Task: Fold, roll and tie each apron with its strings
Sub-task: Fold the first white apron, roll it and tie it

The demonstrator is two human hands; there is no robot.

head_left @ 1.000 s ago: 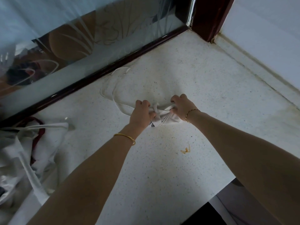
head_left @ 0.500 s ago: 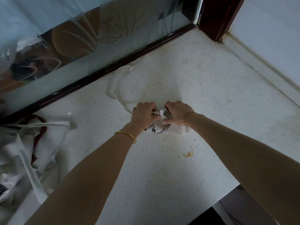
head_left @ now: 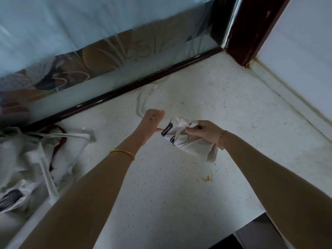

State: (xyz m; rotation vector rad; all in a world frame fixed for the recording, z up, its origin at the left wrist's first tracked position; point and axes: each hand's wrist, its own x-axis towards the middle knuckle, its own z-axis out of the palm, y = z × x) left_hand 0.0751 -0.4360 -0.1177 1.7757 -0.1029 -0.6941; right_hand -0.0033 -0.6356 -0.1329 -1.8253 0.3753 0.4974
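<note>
- Apron roll (head_left: 186,142) is bunched in my right hand (head_left: 203,132), fingers curled round its right end, over the surface (head_left: 170,203).
- Its long axis slants from beside my left thumb toward my right wrist.
- My left hand (head_left: 152,121), just left of the printed end, is closed on the string (head_left: 142,103), which trails toward the window frame (head_left: 125,88).
- I judge that string must cross rightward over the roll.

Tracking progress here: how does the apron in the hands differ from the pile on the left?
The rolled apron is a tight bundle in the right hand; the pile lies loose on the counter. The rolled apron's string is held by the left hand; the pile's straps lie slack. The pile shows a dark red strap; the rolled apron none. Both are white with dark print.
</note>
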